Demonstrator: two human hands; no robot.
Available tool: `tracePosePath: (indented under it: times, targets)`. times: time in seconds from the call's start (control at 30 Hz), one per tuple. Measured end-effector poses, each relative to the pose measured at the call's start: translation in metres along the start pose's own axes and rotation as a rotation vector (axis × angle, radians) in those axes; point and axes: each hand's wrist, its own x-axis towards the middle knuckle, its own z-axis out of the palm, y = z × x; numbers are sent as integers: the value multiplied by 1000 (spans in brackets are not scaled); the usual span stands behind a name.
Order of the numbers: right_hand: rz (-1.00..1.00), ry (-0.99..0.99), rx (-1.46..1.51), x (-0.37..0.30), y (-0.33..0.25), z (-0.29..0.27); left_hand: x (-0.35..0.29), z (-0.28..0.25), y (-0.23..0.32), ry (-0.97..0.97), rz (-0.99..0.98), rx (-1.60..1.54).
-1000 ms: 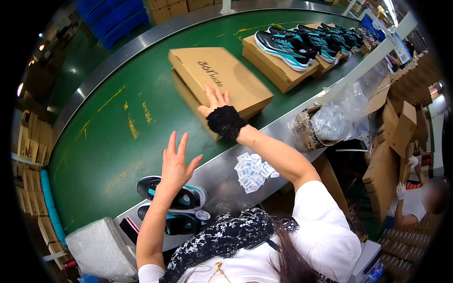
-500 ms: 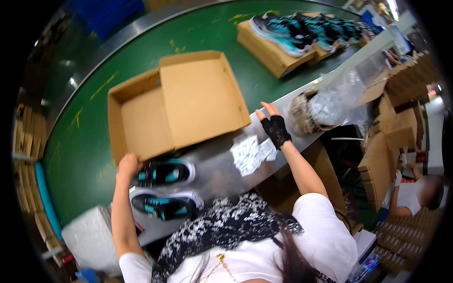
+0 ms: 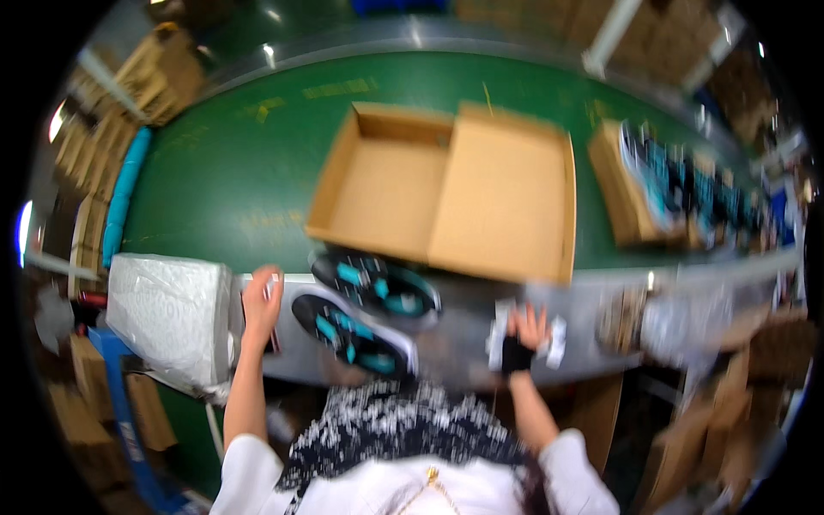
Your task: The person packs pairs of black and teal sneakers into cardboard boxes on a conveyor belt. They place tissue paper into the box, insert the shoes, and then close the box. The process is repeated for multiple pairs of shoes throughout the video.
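My left hand (image 3: pixel 262 302) is bare and closed, left of the shoes. Something small and pale shows at its fingertips, too blurred to name. My right hand (image 3: pixel 525 335), in a black fingerless glove, lies over the white paper packets (image 3: pixel 556 342) with its fingers stretched out. Two black and teal sneakers lie side by side on the metal ledge between my hands, one sneaker (image 3: pixel 378 285) farther off and the other sneaker (image 3: pixel 352 335) nearer me. Beyond them an open brown shoebox (image 3: pixel 386 193) rests on the green surface, its lid folded out to the right.
A wrapped whitish bundle (image 3: pixel 167 313) sits at the left, above a blue frame (image 3: pixel 124 412). More sneakers (image 3: pixel 687 184) stand on brown boxes at the far right. A clear plastic bag (image 3: pixel 678 326) and cardboard cartons (image 3: pixel 730 429) are at the right.
The view has swung left. My left hand has left the shoebox's near edge and is left of the sneakers. From near the box's right corner, my right hand has come onto the packets.
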Motion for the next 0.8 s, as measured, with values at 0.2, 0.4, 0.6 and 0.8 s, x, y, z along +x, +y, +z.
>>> tracePosePath:
  times: [0.2,0.4,0.6,0.8]
  targets:
    - [334,229,804,81,-72,-69,-17,-53,-85,341,-292,-158]
    - [95,24,1132,166,-157,-11,-31,-101,-180,423,-490,-361]
    - [313,-857,1066,187,-249,46,-80,-157,-264,345,-529,50]
    - [-523,-793,594,162,-286,82,-121,-180,-278,229,-379,664]
